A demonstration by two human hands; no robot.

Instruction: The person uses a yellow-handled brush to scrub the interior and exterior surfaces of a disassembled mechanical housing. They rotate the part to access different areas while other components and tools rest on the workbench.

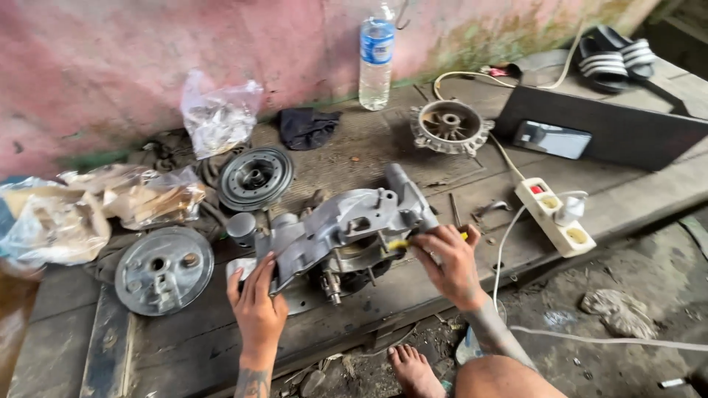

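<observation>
Grey cast-metal engine casing (pixel 346 232), greasy: my left hand (pixel 257 302) grips its end, right hand (pixel 450 262) pinches a yellow-handled tool (pixel 402 243). Worn wooden platform (pixel 369 147), stained pink wall (pixel 110 66).

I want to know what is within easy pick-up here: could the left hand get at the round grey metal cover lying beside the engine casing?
Probably yes. The left hand rests on the engine casing, and the round cover lies uncovered on the planks just left of it, nothing between.
</observation>
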